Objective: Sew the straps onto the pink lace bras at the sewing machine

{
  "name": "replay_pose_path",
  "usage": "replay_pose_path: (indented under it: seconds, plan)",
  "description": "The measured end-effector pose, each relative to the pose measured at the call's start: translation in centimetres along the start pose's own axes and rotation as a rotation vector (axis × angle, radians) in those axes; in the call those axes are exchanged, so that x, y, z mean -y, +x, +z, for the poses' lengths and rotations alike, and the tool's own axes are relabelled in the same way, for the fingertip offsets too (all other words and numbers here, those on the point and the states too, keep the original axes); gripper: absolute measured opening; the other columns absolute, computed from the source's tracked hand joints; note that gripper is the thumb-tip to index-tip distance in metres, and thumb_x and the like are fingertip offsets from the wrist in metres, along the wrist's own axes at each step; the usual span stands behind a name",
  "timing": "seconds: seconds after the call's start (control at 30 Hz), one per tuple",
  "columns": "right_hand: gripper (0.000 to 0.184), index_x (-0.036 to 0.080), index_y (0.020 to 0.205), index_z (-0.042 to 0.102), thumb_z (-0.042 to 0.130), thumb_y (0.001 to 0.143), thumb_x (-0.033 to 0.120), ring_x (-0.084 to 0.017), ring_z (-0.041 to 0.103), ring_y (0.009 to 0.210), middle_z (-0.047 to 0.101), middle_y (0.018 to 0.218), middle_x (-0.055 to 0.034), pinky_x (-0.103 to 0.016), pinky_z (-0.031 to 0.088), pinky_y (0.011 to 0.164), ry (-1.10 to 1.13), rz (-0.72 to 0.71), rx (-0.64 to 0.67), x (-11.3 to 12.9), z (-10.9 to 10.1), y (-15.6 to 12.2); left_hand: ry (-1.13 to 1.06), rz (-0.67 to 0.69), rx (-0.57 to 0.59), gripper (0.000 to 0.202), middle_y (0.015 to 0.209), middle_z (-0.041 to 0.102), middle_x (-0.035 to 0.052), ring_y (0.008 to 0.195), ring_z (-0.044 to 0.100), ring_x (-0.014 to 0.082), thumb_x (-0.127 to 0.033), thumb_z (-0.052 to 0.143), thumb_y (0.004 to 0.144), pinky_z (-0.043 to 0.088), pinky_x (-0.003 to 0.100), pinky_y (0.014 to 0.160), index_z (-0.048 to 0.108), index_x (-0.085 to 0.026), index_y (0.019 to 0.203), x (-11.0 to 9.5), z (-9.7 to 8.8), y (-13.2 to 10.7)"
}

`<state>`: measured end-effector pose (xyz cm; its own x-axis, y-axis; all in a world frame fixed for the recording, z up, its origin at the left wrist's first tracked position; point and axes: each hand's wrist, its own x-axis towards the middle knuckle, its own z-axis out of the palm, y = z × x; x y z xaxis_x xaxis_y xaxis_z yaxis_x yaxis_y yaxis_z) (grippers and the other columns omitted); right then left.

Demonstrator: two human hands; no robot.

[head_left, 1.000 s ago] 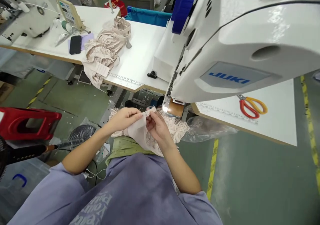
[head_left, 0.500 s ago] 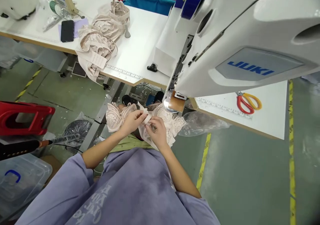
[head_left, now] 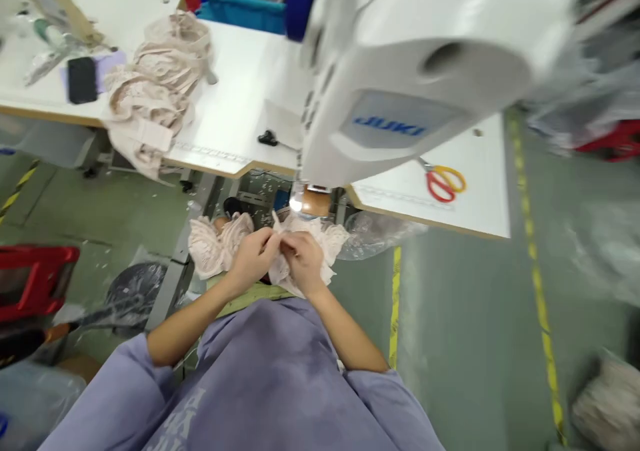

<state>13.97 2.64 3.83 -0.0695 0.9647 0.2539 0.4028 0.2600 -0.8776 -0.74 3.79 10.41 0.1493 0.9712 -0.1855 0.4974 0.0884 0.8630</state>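
Observation:
A pale beige lace bra (head_left: 313, 227) lies across my lap, its cups spread to both sides of my hands. My left hand (head_left: 253, 257) is closed, thumb and fingers pinching part of the bra. Close against it, my right hand (head_left: 304, 259) also pinches the fabric, its fingers curled inward. The fingertips of both hands meet over the bra, so the exact piece between them is hidden. Just beyond my hands is the working end of a white JUKI sewing machine (head_left: 390, 124).
More beige bras (head_left: 155, 91) lie heaped on the white table (head_left: 235, 97), beside a black phone (head_left: 82, 79). Red and yellow scissors (head_left: 443, 181) rest on the table's right part. A red stool (head_left: 37, 277) stands at the left, and a clear plastic bag (head_left: 380, 234) hangs below the table edge.
The camera view has turned to the right, so the table and machine appear shifted left. My hands have drawn closer together, and the pale strip seen between them earlier is now covered.

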Motion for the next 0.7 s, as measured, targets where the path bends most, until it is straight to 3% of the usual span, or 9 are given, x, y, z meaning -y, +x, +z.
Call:
replay_pose_path:
  seconds: [0.07, 0.13, 0.2, 0.27, 0.33, 0.43, 0.57, 0.63, 0.7]
  plan:
    - [0.022, 0.030, 0.088, 0.076, 0.055, 0.096, 0.036, -0.022, 0.068, 0.093, 0.074, 0.096, -0.0062, -0.039, 0.056, 0.084, -0.059, -0.082, 0.095, -1.0, -0.6, 0.2, 0.093, 0.000, -0.012, 0.037, 0.066, 0.053, -0.0015, 0.065, 0.047, 0.0145, -0.045, 0.049, 0.097, 0.035, 0.026, 0.062, 0.050, -0.020, 0.070, 0.1, 0.1, 0.6]
    - [0.021, 0.031, 0.093, 0.076, 0.056, 0.096, 0.035, -0.020, 0.069, 0.096, 0.075, 0.102, -0.0046, -0.035, 0.056, 0.086, -0.132, -0.163, 0.235, -2.5, -3.0, 1.6, 0.161, 0.007, 0.014, 0.040, 0.064, 0.053, -0.0009, 0.064, 0.047, 0.0151, -0.044, 0.044, 0.099, 0.035, 0.027, 0.062, 0.048, -0.020, 0.068, 0.6, -0.1, 1.4]
    - [0.024, 0.029, 0.102, 0.075, 0.051, 0.098, 0.034, -0.017, 0.069, 0.102, 0.075, 0.108, -0.0032, -0.031, 0.055, 0.090, -0.315, -0.122, 0.242, -4.3, -7.6, 4.2, 0.249, 0.023, 0.047, 0.041, 0.062, 0.053, -0.0001, 0.063, 0.048, 0.0160, -0.042, 0.040, 0.100, 0.033, 0.028, 0.062, 0.046, -0.021, 0.066, 1.4, -0.4, 2.3]
    - [0.036, 0.022, 0.113, 0.071, 0.037, 0.102, 0.026, -0.016, 0.063, 0.115, 0.071, 0.121, -0.0053, -0.030, 0.049, 0.101, -0.616, 0.114, 0.014, -6.1, -13.8, 7.9, 0.340, 0.043, 0.093, 0.040, 0.061, 0.053, 0.0008, 0.061, 0.048, 0.0170, -0.042, 0.040, 0.099, 0.030, 0.029, 0.060, 0.044, -0.021, 0.065, 2.2, -0.6, 2.7]
    - [0.048, 0.007, 0.138, 0.054, 0.024, 0.101, 0.012, -0.022, 0.050, 0.134, 0.055, 0.144, -0.0192, -0.039, 0.040, 0.110, -0.733, 0.250, -0.128, -7.8, -20.0, 12.1, 0.409, 0.064, 0.136, 0.040, 0.061, 0.054, 0.0019, 0.061, 0.049, 0.0184, -0.043, 0.040, 0.098, 0.029, 0.030, 0.060, 0.043, -0.022, 0.065, 2.5, -0.8, 2.8]
    - [0.045, 0.004, 0.136, 0.055, 0.041, 0.093, 0.007, -0.029, 0.055, 0.124, 0.060, 0.135, -0.0260, -0.041, 0.041, 0.103, -0.845, 0.439, -0.046, -9.8, -26.4, 17.0, 0.460, 0.074, 0.158, 0.035, 0.064, 0.056, 0.0037, 0.064, 0.052, 0.0204, -0.039, 0.040, 0.097, 0.028, 0.031, 0.061, 0.044, -0.022, 0.066, 2.1, -1.3, 2.8]
    - [0.035, 0.007, 0.122, 0.065, 0.057, 0.089, 0.014, -0.033, 0.063, 0.107, 0.065, 0.121, -0.0285, -0.042, 0.044, 0.088, -0.890, 0.499, 0.129, -10.9, -28.6, 17.7, 0.424, 0.050, 0.106, 0.027, 0.064, 0.054, 0.0035, 0.064, 0.051, 0.0203, -0.029, 0.042, 0.093, 0.031, 0.031, 0.064, 0.047, -0.022, 0.067, 0.9, -2.2, 2.5]
    - [0.033, 0.011, 0.120, 0.066, 0.061, 0.091, 0.026, -0.031, 0.065, 0.102, 0.068, 0.114, -0.0261, -0.040, 0.043, 0.080, -0.956, 0.513, 0.196, -10.9, -28.4, 15.6, 0.390, 0.019, 0.088, 0.029, 0.065, 0.056, 0.0031, 0.067, 0.054, 0.0195, -0.032, 0.043, 0.094, 0.034, 0.030, 0.067, 0.052, -0.021, 0.068, 0.7, -2.5, 2.2]
    - [0.039, 0.012, 0.121, 0.064, 0.053, 0.097, 0.041, -0.030, 0.066, 0.100, 0.068, 0.112, -0.0262, -0.040, 0.043, 0.074, -0.963, 0.498, 0.178, -10.3, -27.8, 12.2, 0.300, -0.034, 0.094, 0.035, 0.071, 0.062, 0.0034, 0.071, 0.057, 0.0186, -0.040, 0.043, 0.097, 0.039, 0.028, 0.067, 0.059, -0.020, 0.073, 0.8, -2.7, 1.9]
